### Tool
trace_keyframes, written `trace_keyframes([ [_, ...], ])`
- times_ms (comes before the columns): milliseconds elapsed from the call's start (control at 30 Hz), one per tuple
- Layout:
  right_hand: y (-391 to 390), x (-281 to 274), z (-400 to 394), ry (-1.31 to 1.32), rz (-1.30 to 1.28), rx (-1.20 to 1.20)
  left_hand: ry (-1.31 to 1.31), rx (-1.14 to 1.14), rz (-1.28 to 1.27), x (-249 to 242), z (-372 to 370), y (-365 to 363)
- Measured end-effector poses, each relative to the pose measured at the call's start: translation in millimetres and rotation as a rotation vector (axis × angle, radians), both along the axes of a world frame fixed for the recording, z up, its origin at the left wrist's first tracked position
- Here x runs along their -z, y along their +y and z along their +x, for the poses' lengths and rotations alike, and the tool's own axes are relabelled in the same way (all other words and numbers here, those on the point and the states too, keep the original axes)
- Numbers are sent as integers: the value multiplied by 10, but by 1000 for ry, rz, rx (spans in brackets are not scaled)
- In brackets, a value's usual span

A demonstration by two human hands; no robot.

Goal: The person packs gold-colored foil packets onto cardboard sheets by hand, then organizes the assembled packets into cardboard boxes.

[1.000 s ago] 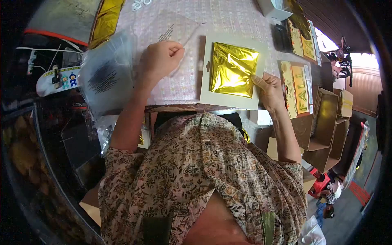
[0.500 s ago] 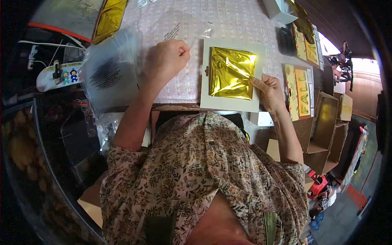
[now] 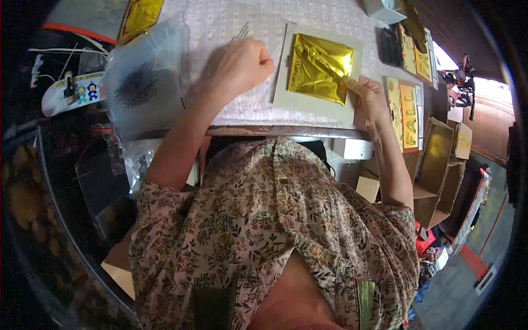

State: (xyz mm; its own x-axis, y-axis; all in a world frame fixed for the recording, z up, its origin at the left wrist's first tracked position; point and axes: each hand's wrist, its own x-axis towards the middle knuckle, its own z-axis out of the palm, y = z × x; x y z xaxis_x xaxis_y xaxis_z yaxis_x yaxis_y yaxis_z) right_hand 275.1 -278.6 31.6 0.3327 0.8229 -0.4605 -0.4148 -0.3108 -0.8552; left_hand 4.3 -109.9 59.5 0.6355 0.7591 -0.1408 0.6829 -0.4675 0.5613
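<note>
On the table lies a pale card (image 3: 284,91) with a folded gold foil packet (image 3: 319,69) on its front. My right hand (image 3: 372,102) grips them by the right edge, thumb on the packet's side. To the left of the card, my left hand (image 3: 242,66) is closed with fingers curled in; what it holds, if anything, is hidden. Just beyond that hand is clear plastic film with black print (image 3: 240,32). A stack of clear printed bags (image 3: 140,88) lies left of my left forearm.
Along the right side are printed FALL packages (image 3: 410,113), a black object (image 3: 389,47) and a white box (image 3: 385,11). Open cardboard boxes (image 3: 432,159) stand beyond the table's right end. More gold foil (image 3: 140,19) lies at the back left. The table's front edge (image 3: 286,131) runs before my body.
The card and gold packet have shifted away from me and tilted slightly, together with my right hand. My left hand has moved slightly right, closer to the card.
</note>
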Motion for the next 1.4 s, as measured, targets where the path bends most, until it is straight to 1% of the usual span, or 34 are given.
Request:
trace_keyframes([
  [133, 39, -7, 53, -28, -19, -37, -84, 42, -20, 147, 44, 80],
  [200, 72, 19, 88, -109, 7, -38, -116, 115, 275, 261, 58, 98],
  [267, 82, 38, 101, -103, 0, -30, -151, 97, 245, 325, 75, 80],
  [333, 75, 76, 109, -103, 64, -51, -184, 77, 211, 370, 79, 74],
  [433, 53, -31, 34, -166, 40, -54, -236, 65, 187, 407, 65, 59],
  [533, 59, -14, -14, -198, 18, -22, -261, 33, 185, 427, 108, 34],
  [567, 74, -74, -71, -146, 25, -4, -283, 5, 190, 449, 125, 5],
  [633, 85, 53, -38, -125, 59, 4, -309, -22, 200, 454, 133, -18],
  [700, 84, 152, -17, -80, 87, 35, -351, -40, 125, 444, 114, -4],
  [733, 94, 143, -36, -87, 92, 37, -358, -38, 130, 478, 110, 28],
  [800, 88, 113, -69, -95, 70, 28, -455, -67, 19, 577, 110, 71],
  [833, 106, 87, -75, -163, 32, -8, -460, -66, 21, 572, 123, 49],
  [867, 120, 52, -108, -168, 37, -9, -452, -57, 90, 566, 125, 18],
  [900, 124, 13, -175, -142, 13, 4, -442, -49, 158, 561, 125, -11],
  [933, 141, -30, -224, -115, -11, 16, -445, -50, 162, 545, 125, -36],
  [1000, 171, 28, -203, -103, -23, -2, -373, -39, 257, 519, 129, -97],
  [1067, 213, -82, -289, -92, -48, 1, -368, -45, 262, 494, 131, -130],
  [1167, 274, 22, -283, -33, -58, 7, -374, -28, 275, 477, 110, -118],
  [1267, 374, 93, -365, -54, -45, 11, -377, -22, 305, 474, 97, -86],
  [1333, 435, 110, -447, -43, -15, 18, -375, 9, 342, 446, 73, -46],
  [1400, 496, 181, -483, 44, 48, -11, -365, 20, 379, 403, 58, -26],
])
